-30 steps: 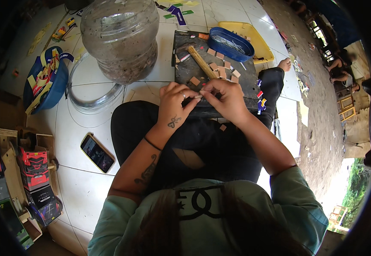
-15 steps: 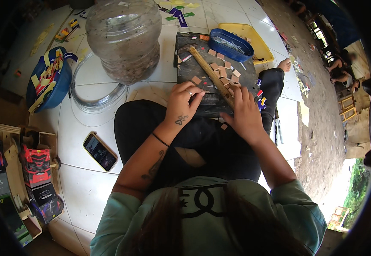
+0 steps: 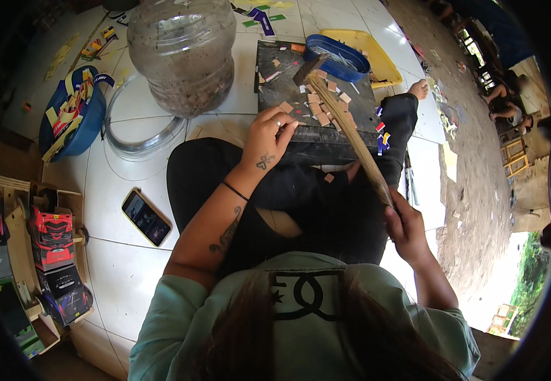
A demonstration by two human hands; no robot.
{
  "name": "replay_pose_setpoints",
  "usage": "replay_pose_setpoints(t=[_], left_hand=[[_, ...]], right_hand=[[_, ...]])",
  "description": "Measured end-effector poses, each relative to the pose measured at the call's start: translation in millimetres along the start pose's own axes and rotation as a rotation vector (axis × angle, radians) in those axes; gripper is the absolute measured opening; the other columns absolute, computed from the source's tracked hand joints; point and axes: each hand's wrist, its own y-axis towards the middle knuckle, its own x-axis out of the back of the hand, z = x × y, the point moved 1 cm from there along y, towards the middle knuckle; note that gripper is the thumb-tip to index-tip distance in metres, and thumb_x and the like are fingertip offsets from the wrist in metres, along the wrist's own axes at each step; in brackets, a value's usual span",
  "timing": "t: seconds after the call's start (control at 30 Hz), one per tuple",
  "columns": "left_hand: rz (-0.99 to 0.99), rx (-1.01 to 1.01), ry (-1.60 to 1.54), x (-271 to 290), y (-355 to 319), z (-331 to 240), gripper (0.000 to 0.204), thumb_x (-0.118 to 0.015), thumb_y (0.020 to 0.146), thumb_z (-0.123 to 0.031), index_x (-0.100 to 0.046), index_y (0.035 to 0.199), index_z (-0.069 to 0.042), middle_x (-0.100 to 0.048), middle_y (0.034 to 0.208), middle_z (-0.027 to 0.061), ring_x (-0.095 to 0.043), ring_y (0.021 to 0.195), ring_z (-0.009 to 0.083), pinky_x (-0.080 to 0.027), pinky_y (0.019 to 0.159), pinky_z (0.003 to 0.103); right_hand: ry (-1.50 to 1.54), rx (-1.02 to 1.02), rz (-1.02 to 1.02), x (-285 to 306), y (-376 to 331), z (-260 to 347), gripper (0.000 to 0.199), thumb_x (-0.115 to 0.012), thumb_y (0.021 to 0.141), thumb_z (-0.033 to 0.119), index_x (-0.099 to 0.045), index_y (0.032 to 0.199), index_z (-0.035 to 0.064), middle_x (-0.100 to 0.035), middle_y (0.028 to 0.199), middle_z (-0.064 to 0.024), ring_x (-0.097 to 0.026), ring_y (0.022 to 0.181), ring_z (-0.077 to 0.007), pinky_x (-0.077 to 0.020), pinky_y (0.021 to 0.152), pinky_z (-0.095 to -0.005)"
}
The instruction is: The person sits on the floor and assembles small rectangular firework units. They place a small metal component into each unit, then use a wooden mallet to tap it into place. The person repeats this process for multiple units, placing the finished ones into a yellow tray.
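Observation:
In my right hand (image 3: 406, 223), fingers wrapped round the end of its wooden handle, is a hammer (image 3: 353, 134). It slants up and to the left, its head over the black work block (image 3: 275, 86) in front of me. My left hand (image 3: 265, 140) rests at the block's near left edge, thumb and forefinger pinched together. Whatever is between those fingertips is too small to make out. Small tan square pieces (image 3: 314, 108) lie scattered on the block, several partly under the hammer handle.
Beyond the block stand a blue tray (image 3: 359, 75) of thin sticks or wires and a yellow tray (image 3: 394, 71). To the left are a large clear plastic jug (image 3: 180, 57), a wire coil (image 3: 129, 152), a blue basin (image 3: 94, 120) of paper strips and a phone (image 3: 146, 217).
My right hand has taken the hammer by its handle end, drawn back toward me and lifted it off the block. My left hand has barely moved, still pinched at the edge.

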Motion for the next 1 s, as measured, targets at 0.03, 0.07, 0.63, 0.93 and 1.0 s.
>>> replay_pose_setpoints(t=[0.03, 0.07, 0.63, 0.93, 1.0], left_hand=[[0.004, 0.009, -0.005, 0.1, -0.1, -0.7, 0.009, -0.066, 0.087, -0.003, -0.063, 0.081, 0.004, -0.059, 0.078, 0.0084, -0.06, 0.066, 0.0178, -0.046, 0.058, 0.029], [0.006, 0.013, -0.008, 0.1, -0.1, -1.0, 0.009, -0.066, 0.087, -0.003, -0.063, 0.081, 0.004, -0.059, 0.078, 0.0084, -0.06, 0.066, 0.0176, -0.046, 0.059, 0.029], [0.072, 0.028, 0.069, -1.1, -6.0, 4.5, 0.008, -0.063, 0.089, -0.001, -0.062, 0.084, 0.005, -0.059, 0.084, 0.0125, -0.06, 0.074, 0.0264, -0.048, 0.066, 0.035], [0.064, -0.037, 0.247, 2.2, -7.5, 1.7, 0.012, -0.061, 0.091, -0.008, -0.067, 0.087, 0.003, -0.063, 0.09, 0.0124, -0.058, 0.084, 0.0292, -0.046, 0.079, 0.041], [0.046, -0.019, 0.278, 3.6, -5.2, -5.0, 0.015, -0.061, 0.092, -0.011, -0.069, 0.087, 0.0, -0.065, 0.087, 0.0117, -0.058, 0.085, 0.029, -0.044, 0.082, 0.042]], right_hand=[[-0.083, 0.028, -0.031, 3.4, -9.4, 1.3, 0.04, -0.051, 0.1, 0.014, -0.045, 0.137, 0.0029, -0.064, 0.087, -0.0179, -0.066, 0.075, -0.0284, -0.0513, 0.071, -0.0351], [-0.121, 0.098, -0.054, 6.2, -17.0, 3.0, 0.039, -0.051, 0.1, 0.014, -0.046, 0.137, 0.0026, -0.064, 0.089, -0.0195, -0.067, 0.077, -0.031, -0.0515, 0.072, -0.036], [-0.179, 0.289, -0.077, 6.2, -47.8, 0.1, 0.045, -0.048, 0.1, 0.024, -0.038, 0.142, 0.0101, -0.064, 0.109, -0.0203, -0.067, 0.081, -0.0377, -0.057, 0.07, -0.0441], [-0.076, 0.377, -0.209, -14.8, 1.1, -11.1, 0.051, -0.051, 0.098, 0.018, -0.034, 0.146, 0.0089, -0.058, 0.112, -0.0211, -0.065, 0.093, -0.0366, -0.0546, 0.081, -0.0435], [-0.246, 0.23, -0.154, -30.8, 29.1, -7.6, 0.053, -0.051, 0.097, 0.017, -0.034, 0.147, 0.0094, -0.055, 0.112, -0.0201, -0.064, 0.095, -0.0356, -0.0538, 0.081, -0.0433]])
